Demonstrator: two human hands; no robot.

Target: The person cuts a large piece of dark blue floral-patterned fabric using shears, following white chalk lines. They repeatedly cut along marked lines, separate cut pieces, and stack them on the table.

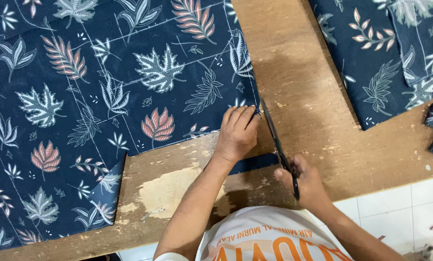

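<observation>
- The right hand is wrapped around the handles of a pair of black scissors, fingers through the loops; the blades look nearly closed and run away from the grip, up along the right edge of the leaf-print fabric.
- The left hand lies flat on the fabric's lower right corner, just left of the blades, fingertips pressing the cloth onto the wooden table; it pins rather than grasps.
- Judged from the lie of the cloth, much of the cutting looks done: below the left hand a rectangular step is already out of the lower edge, leaving bare wood, and a narrow dark strip of cloth sits between the two wrists.
- The blade tips reach about to the fingertips of the left hand. Beyond them the right edge looks straight and clean, but I cannot tell whether it is freshly cut.
- Pale lines show on the fabric above the left hand. The cloth along them is uncut, so I judge that work along them remains.
- Separate pieces of the same print lie well to the right of the scissors, running off the frame's top and right edges.
- Hidden: the scissor handles inside the right hand, the cloth under the left palm, and the fabric's full extent past the left and top edges.
- A white printed shirt blocks the near table edge.
</observation>
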